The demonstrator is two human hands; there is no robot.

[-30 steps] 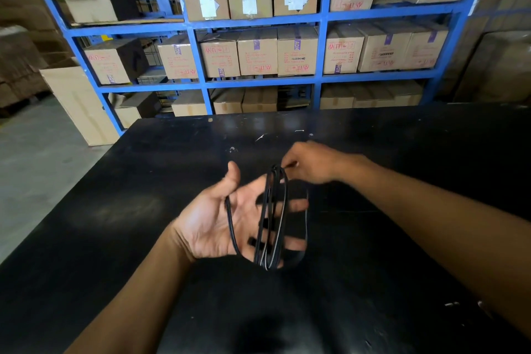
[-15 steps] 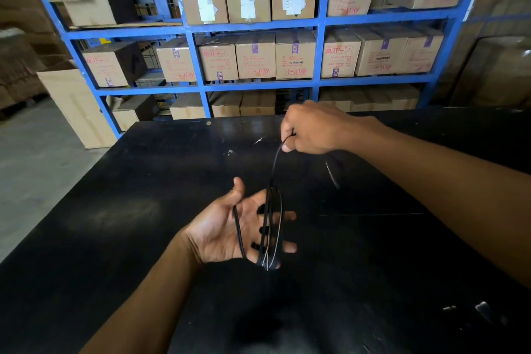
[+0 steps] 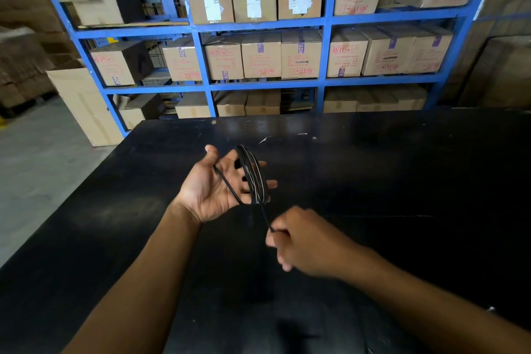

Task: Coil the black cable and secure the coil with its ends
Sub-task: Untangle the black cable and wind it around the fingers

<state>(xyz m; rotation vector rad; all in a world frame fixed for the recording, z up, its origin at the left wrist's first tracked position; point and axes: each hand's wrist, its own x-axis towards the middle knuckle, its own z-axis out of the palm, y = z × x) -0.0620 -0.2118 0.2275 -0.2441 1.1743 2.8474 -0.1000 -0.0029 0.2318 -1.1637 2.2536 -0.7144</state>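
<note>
Cable (image 3: 254, 178): black, thin, several turns wound around the spread fingers of the left hand (image 3: 214, 187), held above the counter (image 3: 402, 181). One strand crosses the palm toward the thumb. A free tail runs from the bottom of the coil down to the right hand (image 3: 304, 241).

Left hand: palm up, grip wide, fingers splayed as a former for the coil.

Right hand: grip narrow, pinched on the cable tail, just below and near the coil.

Change: half a second ago the right hand was raised above the coil, drawing the tail upward; it now sits below the coil on the near side. Another pass around the fingers is likely being laid. Judgement: winding is well along, with little slack left showing; securing with the ends is not yet done.

Counter: black, matte, scuffed, a few pale specks near the far edge; nothing else seen on it.

Room: warehouse. Blue rack (image 3: 201, 54) behind the counter, stacked with cardboard boxes (image 3: 261, 56). Grey concrete floor (image 3: 34, 175) at left.
</note>
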